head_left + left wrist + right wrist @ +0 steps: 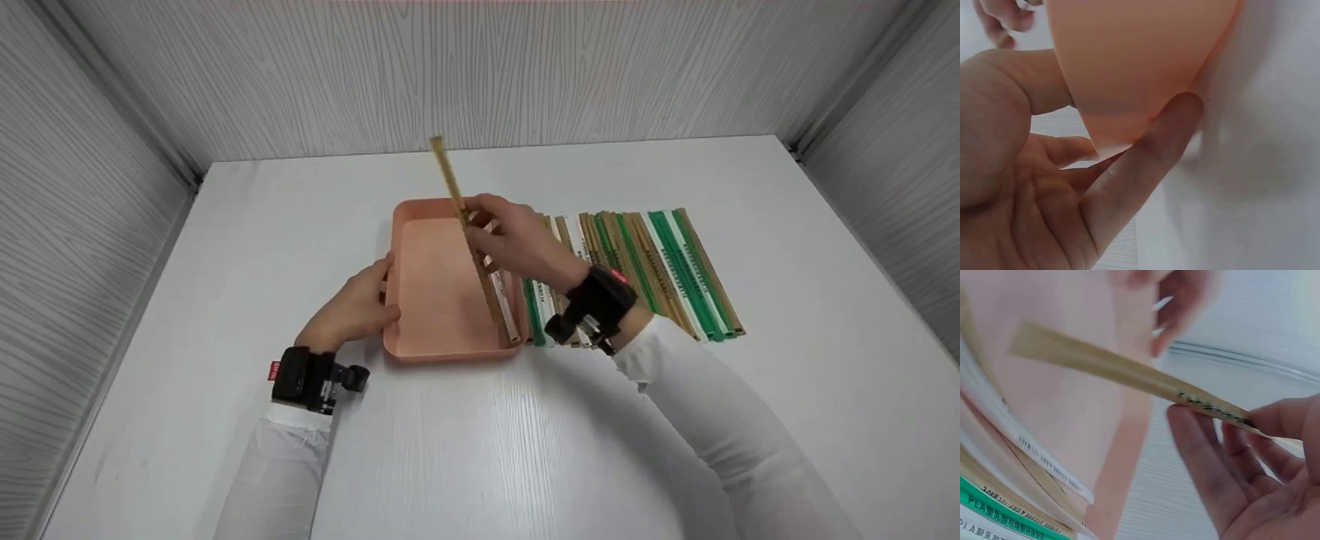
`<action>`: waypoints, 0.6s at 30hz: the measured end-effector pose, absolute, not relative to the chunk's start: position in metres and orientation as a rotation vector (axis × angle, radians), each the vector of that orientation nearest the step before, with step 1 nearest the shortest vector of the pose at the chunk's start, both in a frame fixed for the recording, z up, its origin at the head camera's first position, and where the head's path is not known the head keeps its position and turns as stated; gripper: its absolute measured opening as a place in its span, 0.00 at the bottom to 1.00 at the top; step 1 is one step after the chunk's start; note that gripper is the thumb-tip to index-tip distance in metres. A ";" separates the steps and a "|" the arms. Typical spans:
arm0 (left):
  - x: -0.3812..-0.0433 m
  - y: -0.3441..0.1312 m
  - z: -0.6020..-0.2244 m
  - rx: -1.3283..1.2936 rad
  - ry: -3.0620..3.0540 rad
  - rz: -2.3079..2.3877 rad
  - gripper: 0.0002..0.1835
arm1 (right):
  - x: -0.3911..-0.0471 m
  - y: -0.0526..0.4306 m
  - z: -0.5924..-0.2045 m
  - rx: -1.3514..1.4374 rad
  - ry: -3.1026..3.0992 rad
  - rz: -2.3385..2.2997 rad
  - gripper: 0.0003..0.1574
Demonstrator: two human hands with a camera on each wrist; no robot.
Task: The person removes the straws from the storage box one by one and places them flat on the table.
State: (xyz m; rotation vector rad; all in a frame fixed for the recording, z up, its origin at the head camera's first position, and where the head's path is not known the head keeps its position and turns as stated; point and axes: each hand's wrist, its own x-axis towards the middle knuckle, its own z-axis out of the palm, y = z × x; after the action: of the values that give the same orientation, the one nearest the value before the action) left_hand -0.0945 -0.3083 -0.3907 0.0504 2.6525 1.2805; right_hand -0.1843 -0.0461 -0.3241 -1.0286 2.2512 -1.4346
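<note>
My right hand [521, 236] pinches a brown paper-wrapped drinking straw [448, 174] between thumb and fingers, tilted over the pink tray [431, 281]. In the right wrist view the straw [1129, 374] shows dark print near the fingertips. A white wrapped straw [505, 307] lies along the tray's right side, beneath the right hand. My left hand [352, 307] holds the tray's left side; in the left wrist view the tray wall [1123, 73] passes between its thumb and fingers.
To the right of the tray lies a row of wrapped straws [664, 274] in green, white and brown, side by side and partly covered by the right wrist. Grey wood-grain panels [480, 75] enclose the white table [450, 450] at the back and both sides.
</note>
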 end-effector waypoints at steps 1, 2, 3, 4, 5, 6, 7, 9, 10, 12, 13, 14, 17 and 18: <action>-0.094 -0.309 -0.391 0.042 2.651 1.279 0.50 | -0.184 -0.037 -0.321 -1.020 2.238 -1.514 0.21; -0.093 -0.310 -0.391 0.034 2.650 1.279 0.50 | -0.184 -0.027 -0.319 -1.001 2.231 -1.585 0.22; -0.092 -0.311 -0.390 0.027 2.649 1.273 0.49 | -0.185 -0.015 -0.318 -0.981 2.236 -1.647 0.23; -0.091 -0.312 -0.390 0.021 2.645 1.272 0.49 | -0.187 -0.003 -0.317 -0.968 2.251 -1.688 0.24; -0.090 -0.312 -0.390 0.017 2.645 1.266 0.49 | -0.190 0.010 -0.316 -0.939 2.271 -1.729 0.25; -0.090 -0.313 -0.390 0.012 2.646 1.258 0.49 | -0.193 0.023 -0.316 -0.900 2.309 -1.745 0.26; -0.089 -0.314 -0.391 0.008 2.648 1.251 0.49 | -0.198 0.038 -0.317 -0.852 2.351 -1.758 0.27; -0.088 -0.316 -0.391 0.008 2.649 1.244 0.50 | -0.208 0.068 -0.320 -0.747 2.430 -1.758 0.28; -0.088 -0.317 -0.392 0.010 2.650 1.244 0.50 | -0.214 0.083 -0.322 -0.692 2.472 -1.740 0.29; -0.088 -0.319 -0.393 0.008 2.653 1.238 0.50 | -0.225 0.114 -0.328 -0.591 2.556 -1.682 0.31; -0.087 -0.319 -0.393 0.009 2.653 1.239 0.50 | -0.231 0.128 -0.331 -0.554 2.591 -1.647 0.32; -0.087 -0.320 -0.393 0.008 2.653 1.241 0.50 | -0.236 0.142 -0.335 -0.527 2.624 -1.599 0.33; -0.086 -0.322 -0.393 0.000 2.655 1.240 0.50 | -0.249 0.180 -0.344 -0.456 2.704 -1.436 0.34; -0.086 -0.322 -0.393 -0.002 2.656 1.241 0.50 | -0.253 0.191 -0.347 -0.440 2.722 -1.382 0.33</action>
State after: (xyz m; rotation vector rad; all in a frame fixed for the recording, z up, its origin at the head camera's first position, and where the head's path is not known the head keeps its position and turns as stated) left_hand -0.0860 -0.3218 -0.3929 -0.0018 2.6562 1.2408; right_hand -0.2529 0.1906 -0.3468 -0.4398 2.7220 -1.3822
